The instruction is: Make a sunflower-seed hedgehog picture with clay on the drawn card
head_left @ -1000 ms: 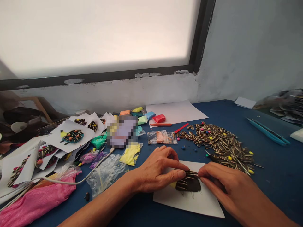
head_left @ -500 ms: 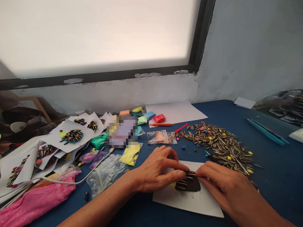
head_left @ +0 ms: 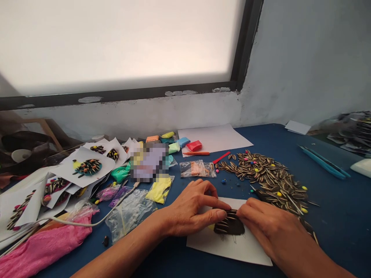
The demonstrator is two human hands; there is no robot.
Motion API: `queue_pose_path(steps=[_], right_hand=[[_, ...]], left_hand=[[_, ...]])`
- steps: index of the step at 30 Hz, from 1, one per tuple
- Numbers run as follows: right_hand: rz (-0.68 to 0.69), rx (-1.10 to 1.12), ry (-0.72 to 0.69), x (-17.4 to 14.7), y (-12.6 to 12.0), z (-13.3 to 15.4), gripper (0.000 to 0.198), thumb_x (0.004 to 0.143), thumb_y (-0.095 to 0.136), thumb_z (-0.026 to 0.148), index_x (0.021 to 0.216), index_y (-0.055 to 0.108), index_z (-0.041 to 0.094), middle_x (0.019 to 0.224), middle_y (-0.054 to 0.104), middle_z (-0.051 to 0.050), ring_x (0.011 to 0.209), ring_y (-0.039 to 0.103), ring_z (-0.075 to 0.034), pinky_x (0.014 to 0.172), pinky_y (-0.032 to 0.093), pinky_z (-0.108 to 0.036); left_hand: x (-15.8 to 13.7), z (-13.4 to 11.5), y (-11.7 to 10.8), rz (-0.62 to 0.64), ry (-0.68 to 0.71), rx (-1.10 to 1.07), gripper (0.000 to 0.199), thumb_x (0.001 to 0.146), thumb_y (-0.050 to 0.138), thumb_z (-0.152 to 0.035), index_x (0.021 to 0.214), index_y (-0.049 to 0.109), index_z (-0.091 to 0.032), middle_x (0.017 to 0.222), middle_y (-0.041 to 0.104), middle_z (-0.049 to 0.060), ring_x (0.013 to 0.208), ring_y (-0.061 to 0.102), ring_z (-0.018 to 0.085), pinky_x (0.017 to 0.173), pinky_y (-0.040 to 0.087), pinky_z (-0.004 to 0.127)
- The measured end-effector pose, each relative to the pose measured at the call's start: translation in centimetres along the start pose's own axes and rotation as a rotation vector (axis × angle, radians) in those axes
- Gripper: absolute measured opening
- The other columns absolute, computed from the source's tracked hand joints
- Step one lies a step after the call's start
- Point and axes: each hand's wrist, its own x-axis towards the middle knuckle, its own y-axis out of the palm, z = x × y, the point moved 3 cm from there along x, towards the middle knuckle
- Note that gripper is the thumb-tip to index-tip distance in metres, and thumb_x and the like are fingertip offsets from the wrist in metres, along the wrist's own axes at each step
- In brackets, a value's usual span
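Note:
A sheet of white paper (head_left: 228,247) lies in front of me, with thin pencil lines below a dark brown clay shape (head_left: 236,227). Striped sunflower seeds (head_left: 224,223) stick out of the shape's left and upper part in rows. My left hand (head_left: 194,210) rests on the paper from the left, its thumb and index finger apart, their tips touching the seeded edge. At the shape's upper right, the fingertips of my right hand (head_left: 266,224) are pinched together against the clay; whatever they hold is hidden by the fingers.
A heap of sunflower seeds (head_left: 269,173) with small coloured balls spreads at the right, beyond it blue tweezers (head_left: 324,162). Clay packets (head_left: 193,146) and an orange tool (head_left: 196,153) lie at the back. Finished seed pictures (head_left: 87,166), a white cable (head_left: 95,223) and pink clay (head_left: 52,247) crowd the left.
My right hand has shifted very slightly left along the clay's upper edge. The left hand stays in place, and the camera view has turned a touch.

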Motion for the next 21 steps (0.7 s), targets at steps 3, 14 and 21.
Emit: queue_pose_path(steps=[3,14,21], right_hand=[[0.013,0.034,0.034,0.0,-0.3,0.1,0.030,0.097,0.039,0.023,0.077,0.061,0.025,0.069,0.062,0.001,0.056,0.063,-0.013,0.052,0.044,-0.023],[-0.151,-0.130,0.301,-0.6,-3.1,-5.2,0.047,0.097,0.032,0.049,0.084,0.071,0.025,0.082,0.074,-0.005,0.059,0.069,-0.022,0.048,0.047,-0.033],[-0.049,-0.136,0.348,-0.6,-2.4,-7.0,0.059,0.096,0.028,0.056,0.090,0.078,0.024,0.081,0.072,-0.009,0.060,0.069,-0.023,0.045,0.047,-0.033]], left_hand=[[0.0,-0.1,-0.1,-0.001,-0.007,-0.007,0.042,0.100,0.039,-0.053,0.123,0.067,-0.031,0.107,0.055,0.006,0.102,0.050,0.021,0.097,0.037,0.037],[0.0,0.3,-0.6,-0.083,-0.129,-0.171,0.038,0.102,0.037,-0.041,0.122,0.066,-0.025,0.107,0.059,0.006,0.104,0.054,0.022,0.097,0.042,0.039],[0.3,0.7,-0.3,-0.163,-0.096,-0.202,0.045,0.084,0.043,-0.002,0.118,0.066,-0.018,0.098,0.064,0.005,0.097,0.056,0.018,0.093,0.045,0.035]])
